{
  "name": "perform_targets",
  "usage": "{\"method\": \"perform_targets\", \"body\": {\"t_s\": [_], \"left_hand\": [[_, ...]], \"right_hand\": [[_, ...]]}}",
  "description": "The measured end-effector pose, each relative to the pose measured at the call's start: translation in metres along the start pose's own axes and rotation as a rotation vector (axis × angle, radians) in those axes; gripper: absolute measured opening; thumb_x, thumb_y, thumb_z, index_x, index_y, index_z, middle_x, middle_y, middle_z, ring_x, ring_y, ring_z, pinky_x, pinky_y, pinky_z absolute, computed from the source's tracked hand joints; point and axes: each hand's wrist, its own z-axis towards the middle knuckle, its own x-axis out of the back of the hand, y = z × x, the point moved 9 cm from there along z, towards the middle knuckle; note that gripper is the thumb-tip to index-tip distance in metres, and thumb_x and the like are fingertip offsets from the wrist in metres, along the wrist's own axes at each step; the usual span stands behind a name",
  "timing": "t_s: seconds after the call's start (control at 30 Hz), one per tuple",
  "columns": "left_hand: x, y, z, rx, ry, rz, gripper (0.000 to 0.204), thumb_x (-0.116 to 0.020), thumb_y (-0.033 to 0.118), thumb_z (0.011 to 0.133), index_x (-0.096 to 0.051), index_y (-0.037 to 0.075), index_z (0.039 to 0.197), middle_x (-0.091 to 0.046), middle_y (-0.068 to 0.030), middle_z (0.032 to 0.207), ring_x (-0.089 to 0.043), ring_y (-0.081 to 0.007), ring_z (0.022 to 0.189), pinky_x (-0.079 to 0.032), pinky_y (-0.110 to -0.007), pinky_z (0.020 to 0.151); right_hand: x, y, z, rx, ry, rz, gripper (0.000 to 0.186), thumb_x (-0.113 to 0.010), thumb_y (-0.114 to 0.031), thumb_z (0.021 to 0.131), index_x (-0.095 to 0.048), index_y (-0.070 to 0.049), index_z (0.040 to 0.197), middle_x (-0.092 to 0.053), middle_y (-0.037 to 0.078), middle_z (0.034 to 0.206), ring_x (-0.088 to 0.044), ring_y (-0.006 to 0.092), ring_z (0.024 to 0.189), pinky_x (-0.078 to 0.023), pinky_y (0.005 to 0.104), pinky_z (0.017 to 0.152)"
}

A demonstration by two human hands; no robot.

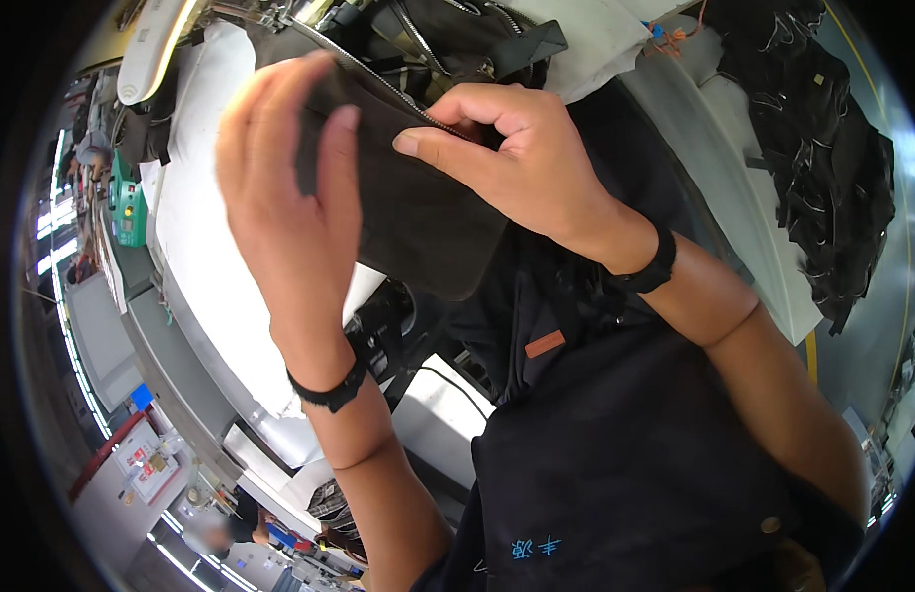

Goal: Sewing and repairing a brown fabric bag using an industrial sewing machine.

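Clamped in both your grips, the dark zippered fabric piece [418, 212] hangs between left hand [285, 207] and right hand [512, 163], above the white surface [206, 247].

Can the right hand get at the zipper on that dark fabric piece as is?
Probably yes: the right hand already pinches the dark fabric piece at the zipper, with nothing between them.

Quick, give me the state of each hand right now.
Left hand: closed on the dark brown fabric piece with a metal zipper, gripping its left edge.
Right hand: closed, pinching the same piece at its zipper edge.
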Motion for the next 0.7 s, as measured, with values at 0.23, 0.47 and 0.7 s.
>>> {"method": "perform_targets", "body": {"t_s": [0.23,0.47,0.7], "left_hand": [[-0.021,0.003,0.002,-0.081,-0.282,-0.266,0.021,-0.069,-0.006,0.092,-0.071,0.0,0.111,-0.068,-0.0091,0.124,-0.069,-0.0187,0.099,-0.056,-0.031,0.086],[-0.024,0.004,0.021,-0.08,-0.48,-0.316,0.016,-0.069,-0.006,0.09,-0.069,-0.002,0.105,-0.068,-0.0094,0.122,-0.066,-0.016,0.089,-0.054,-0.029,0.081],[-0.03,0.006,0.03,-0.046,-0.626,-0.336,0.015,-0.069,-0.005,0.089,-0.067,-0.004,0.104,-0.068,-0.0092,0.122,-0.063,-0.0153,0.088,-0.053,-0.028,0.08]], "right_hand": [[0.0,-0.003,-0.001,0.038,-0.013,0.015,0.022,-0.078,-0.019,0.092,-0.07,0.002,0.091,-0.059,0.002,0.064,-0.044,0.0052,0.057,-0.035,0.027,0.05],[0.001,0.005,-0.004,0.014,-0.04,0.188,0.019,-0.065,-0.015,0.099,-0.071,0.003,0.093,-0.054,-0.003,0.063,-0.042,0.0024,0.059,-0.034,0.0242,0.05],[0.007,0.005,-0.001,-0.016,-0.057,0.192,0.018,-0.061,-0.011,0.097,-0.069,0.004,0.088,-0.049,-0.004,0.061,-0.041,0.0021,0.059,-0.034,0.0241,0.051]]}}
